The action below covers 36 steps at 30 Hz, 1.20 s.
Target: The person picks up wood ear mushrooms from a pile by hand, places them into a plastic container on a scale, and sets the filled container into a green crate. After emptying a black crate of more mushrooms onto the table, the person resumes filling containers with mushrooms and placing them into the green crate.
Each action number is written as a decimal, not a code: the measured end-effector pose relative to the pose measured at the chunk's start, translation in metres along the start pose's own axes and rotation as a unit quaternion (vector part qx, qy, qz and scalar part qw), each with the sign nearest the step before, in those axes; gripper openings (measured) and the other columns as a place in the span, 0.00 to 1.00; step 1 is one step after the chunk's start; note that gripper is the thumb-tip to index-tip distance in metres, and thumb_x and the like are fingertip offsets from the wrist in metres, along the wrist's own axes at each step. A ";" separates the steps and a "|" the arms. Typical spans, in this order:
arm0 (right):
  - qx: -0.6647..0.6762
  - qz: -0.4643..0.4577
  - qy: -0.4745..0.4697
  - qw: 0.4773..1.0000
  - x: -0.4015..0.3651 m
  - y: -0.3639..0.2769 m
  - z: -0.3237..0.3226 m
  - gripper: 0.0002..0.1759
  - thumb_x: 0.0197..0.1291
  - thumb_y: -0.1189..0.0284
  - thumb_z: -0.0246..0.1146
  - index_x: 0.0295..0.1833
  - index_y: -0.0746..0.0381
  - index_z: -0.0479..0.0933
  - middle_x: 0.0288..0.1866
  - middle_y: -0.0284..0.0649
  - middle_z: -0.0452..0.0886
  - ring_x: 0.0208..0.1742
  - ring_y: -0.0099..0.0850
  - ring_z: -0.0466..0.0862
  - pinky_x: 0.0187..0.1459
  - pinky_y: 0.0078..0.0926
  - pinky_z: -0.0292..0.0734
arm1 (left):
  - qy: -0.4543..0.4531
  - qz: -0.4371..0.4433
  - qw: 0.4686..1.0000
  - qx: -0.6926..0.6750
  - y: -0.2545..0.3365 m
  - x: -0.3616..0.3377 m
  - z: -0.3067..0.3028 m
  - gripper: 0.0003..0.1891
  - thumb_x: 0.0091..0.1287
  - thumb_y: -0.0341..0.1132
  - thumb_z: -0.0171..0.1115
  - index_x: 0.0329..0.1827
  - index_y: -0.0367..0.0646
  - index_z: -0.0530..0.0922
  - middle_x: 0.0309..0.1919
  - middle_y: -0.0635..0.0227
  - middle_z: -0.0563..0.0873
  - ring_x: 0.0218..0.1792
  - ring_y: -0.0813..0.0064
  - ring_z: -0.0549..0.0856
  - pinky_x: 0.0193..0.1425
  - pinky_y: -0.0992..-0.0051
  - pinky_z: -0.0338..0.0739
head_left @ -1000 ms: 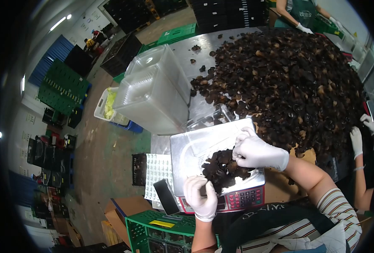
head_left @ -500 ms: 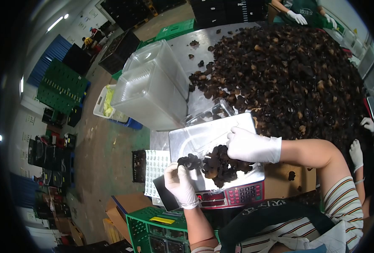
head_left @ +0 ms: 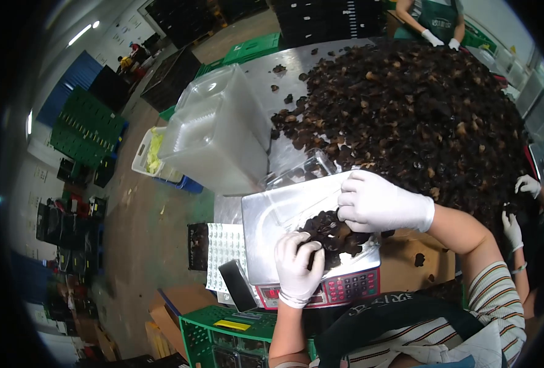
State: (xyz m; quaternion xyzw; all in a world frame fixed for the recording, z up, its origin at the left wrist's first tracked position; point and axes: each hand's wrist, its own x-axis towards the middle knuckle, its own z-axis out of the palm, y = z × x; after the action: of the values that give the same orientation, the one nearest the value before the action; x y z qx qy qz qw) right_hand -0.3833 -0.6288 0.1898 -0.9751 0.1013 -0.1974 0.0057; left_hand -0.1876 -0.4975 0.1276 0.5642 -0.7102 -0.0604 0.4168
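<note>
The left hand (head_left: 297,267), white-gloved, is held with its fingers curled over the left edge of a small pile of dark fungus (head_left: 333,232); whether a piece is pinched there cannot be told. The right hand (head_left: 379,202), gloved likewise, is bent at the fingers, its fingertips set against the pile's far right side; what is gripped, if anything, is hidden. The pile is borne on the metal pan (head_left: 272,224) of a scale, below which a red-framed keypad (head_left: 353,288) is seen.

Left of the scale, a dark phone (head_left: 237,286) is laid just beside a sheet of labels (head_left: 225,253). A green crate (head_left: 199,328) is placed lower down. Beyond the pan, a clear container (head_left: 305,168) is seen lying near tall stacks of clear plastic trays (head_left: 223,141). Much of the metal table (head_left: 289,61) is covered by a large heap of dark fungus (head_left: 419,116). At the right, a co-worker's gloved hands (head_left: 512,232) are held near the heap's edge. Across the table, another co-worker (head_left: 440,21) is seen in a green apron, with black crates (head_left: 327,18) stacked to the left.
</note>
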 end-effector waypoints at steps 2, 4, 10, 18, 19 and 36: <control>-0.015 0.001 0.079 0.997 -0.011 -0.004 0.004 0.05 0.41 0.69 0.63 0.23 0.55 0.72 0.26 0.30 0.73 0.37 0.30 0.75 0.43 0.29 0.72 | -0.069 0.004 0.998 -0.006 0.007 0.000 -0.005 0.12 0.45 0.27 0.71 0.33 0.43 0.79 0.45 0.58 0.76 0.52 0.55 0.75 0.57 0.60 0.70; -0.009 0.004 0.113 0.994 -0.022 -0.010 0.008 0.06 0.40 0.69 0.64 0.25 0.55 0.74 0.27 0.29 0.71 0.36 0.29 0.75 0.41 0.27 0.74 | -0.061 -0.012 0.997 -0.045 0.017 0.002 -0.013 0.14 0.43 0.30 0.73 0.33 0.44 0.79 0.45 0.57 0.76 0.54 0.55 0.74 0.60 0.59 0.69; 0.042 0.042 0.223 0.973 -0.044 -0.036 0.021 0.09 0.41 0.69 0.68 0.31 0.55 0.78 0.35 0.29 0.77 0.38 0.29 0.79 0.37 0.27 0.76 | -0.079 -0.009 0.997 0.021 0.049 0.016 -0.006 0.40 0.43 0.47 0.78 0.60 0.36 0.74 0.52 0.57 0.79 0.59 0.55 0.73 0.69 0.54 0.58; 0.308 0.183 0.213 0.909 -0.066 -0.058 0.018 0.12 0.44 0.74 0.69 0.38 0.62 0.81 0.35 0.40 0.82 0.36 0.38 0.81 0.38 0.32 0.76 | -0.094 -0.017 0.994 -0.050 0.054 0.008 0.016 0.21 0.49 0.37 0.74 0.46 0.38 0.82 0.39 0.65 0.85 0.51 0.64 0.79 0.69 0.54 0.55; 0.310 0.177 0.204 0.912 -0.068 -0.058 0.013 0.14 0.44 0.74 0.70 0.39 0.64 0.81 0.35 0.41 0.82 0.37 0.39 0.81 0.40 0.32 0.76 | -0.100 -0.006 0.994 -0.037 0.055 0.007 0.016 0.21 0.48 0.37 0.74 0.45 0.38 0.82 0.39 0.66 0.85 0.51 0.64 0.79 0.69 0.54 0.55; 0.330 0.323 0.182 0.868 -0.141 -0.115 0.014 0.09 0.50 0.75 0.67 0.39 0.62 0.79 0.33 0.39 0.82 0.31 0.36 0.81 0.35 0.27 0.77 | -0.134 0.095 0.986 -0.024 0.103 -0.028 0.047 0.17 0.43 0.34 0.75 0.38 0.43 0.83 0.27 0.70 0.82 0.34 0.67 0.79 0.46 0.68 0.69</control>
State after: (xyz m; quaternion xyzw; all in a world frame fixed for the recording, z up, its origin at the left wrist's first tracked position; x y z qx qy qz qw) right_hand -0.4825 -0.4880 0.1284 -0.7759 0.3393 -0.3804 0.3718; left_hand -0.2949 -0.4550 0.1398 0.4710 -0.8080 -0.1130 0.3355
